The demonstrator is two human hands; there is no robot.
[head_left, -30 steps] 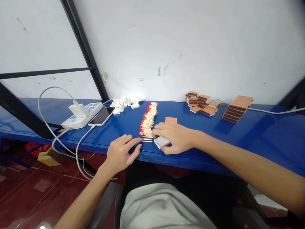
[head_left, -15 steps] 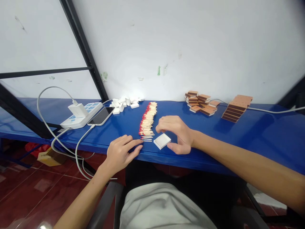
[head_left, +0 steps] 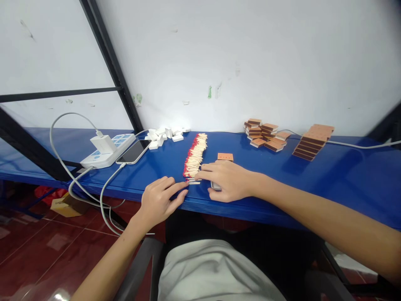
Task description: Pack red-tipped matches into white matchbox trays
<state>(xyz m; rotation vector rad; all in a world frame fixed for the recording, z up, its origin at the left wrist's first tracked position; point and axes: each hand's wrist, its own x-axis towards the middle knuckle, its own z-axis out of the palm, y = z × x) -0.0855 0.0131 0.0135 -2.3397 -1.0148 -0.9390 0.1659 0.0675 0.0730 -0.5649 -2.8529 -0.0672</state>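
A long row of red-tipped matches (head_left: pixel 194 157) lies on the blue table (head_left: pixel 328 175). My right hand (head_left: pixel 227 180) lies flat over a small white matchbox tray (head_left: pixel 215 186), which is mostly hidden beneath it. Its stretched fingertips touch the near end of the matches. My left hand (head_left: pixel 159 200) rests on the table's front edge, fingers spread, its fingertips just left of the nearest matches and holding nothing. One orange matchbox sleeve (head_left: pixel 225 156) lies just behind my right hand.
At the back right are a pile of orange matchboxes (head_left: pixel 265 136) and a slanted stack of them (head_left: pixel 312 142). White trays (head_left: pixel 164 136), a phone (head_left: pixel 133 152), a power strip (head_left: pixel 108 150) with cables and a black frame post (head_left: pixel 109 62) are on the left.
My right hand lifted off the white tray, leaving it on the table, then came back down over it with its fingertips at the matches. My left hand stayed put.
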